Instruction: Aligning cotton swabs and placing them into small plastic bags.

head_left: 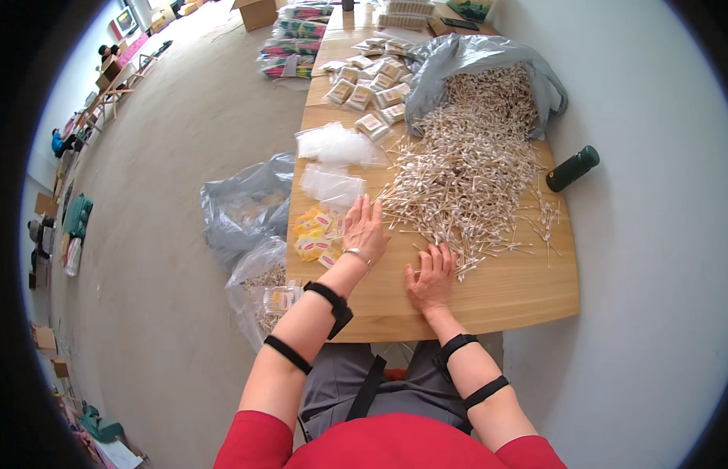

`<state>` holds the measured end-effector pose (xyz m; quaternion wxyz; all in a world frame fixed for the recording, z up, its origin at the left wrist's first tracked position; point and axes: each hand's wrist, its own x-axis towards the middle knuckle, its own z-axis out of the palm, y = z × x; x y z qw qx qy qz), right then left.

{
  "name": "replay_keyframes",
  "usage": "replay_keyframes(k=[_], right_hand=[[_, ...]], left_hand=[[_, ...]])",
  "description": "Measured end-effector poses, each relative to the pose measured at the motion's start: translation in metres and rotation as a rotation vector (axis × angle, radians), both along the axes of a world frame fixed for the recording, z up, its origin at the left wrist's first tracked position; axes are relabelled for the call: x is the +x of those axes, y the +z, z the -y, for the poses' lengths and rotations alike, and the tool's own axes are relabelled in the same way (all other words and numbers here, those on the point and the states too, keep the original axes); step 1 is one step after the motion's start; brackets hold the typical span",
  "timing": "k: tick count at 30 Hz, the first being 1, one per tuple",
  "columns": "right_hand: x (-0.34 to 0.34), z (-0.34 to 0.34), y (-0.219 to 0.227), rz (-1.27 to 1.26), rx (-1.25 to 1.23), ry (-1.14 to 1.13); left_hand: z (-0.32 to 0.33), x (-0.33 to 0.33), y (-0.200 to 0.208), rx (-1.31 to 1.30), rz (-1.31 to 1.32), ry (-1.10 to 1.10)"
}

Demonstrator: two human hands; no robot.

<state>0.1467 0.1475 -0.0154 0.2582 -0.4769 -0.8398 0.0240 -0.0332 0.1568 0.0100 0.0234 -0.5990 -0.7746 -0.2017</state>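
A big heap of loose cotton swabs (466, 172) spreads over the wooden table (528, 301), spilling from a grey plastic bag (555, 94). At the heap's left edge my left hand (365, 230) lies with its fingers stretched out, beside a cluster of yellow-and-white cards (315, 234). Its fingertips come close to a stack of clear plastic bags (333, 186). My right hand (432, 280) rests at the near edge of the heap, fingers loosely apart and touching the closest swabs. Neither hand appears to grip anything.
Packed swab bags (372, 86) lie at the far left of the table. A dark green bottle (573, 169) stands by the right edge, near the white wall (653, 258). Plastic sacks (251, 203) sit on the floor at left, and bundled colourful packages (290, 47) are stacked beyond.
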Motion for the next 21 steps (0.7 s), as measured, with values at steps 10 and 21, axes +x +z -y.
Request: replay_keyframes(k=[10,21], right_hand=[[0.002,-0.001,-0.002,-0.035,-0.028,-0.003],[0.003,-0.003,-0.005,0.089,0.022,0.064]], left_hand=[[-0.004,0.035,-0.02,-0.165,-0.078,-0.101],[0.068,0.044,-0.024,0.17,0.177,-0.315]])
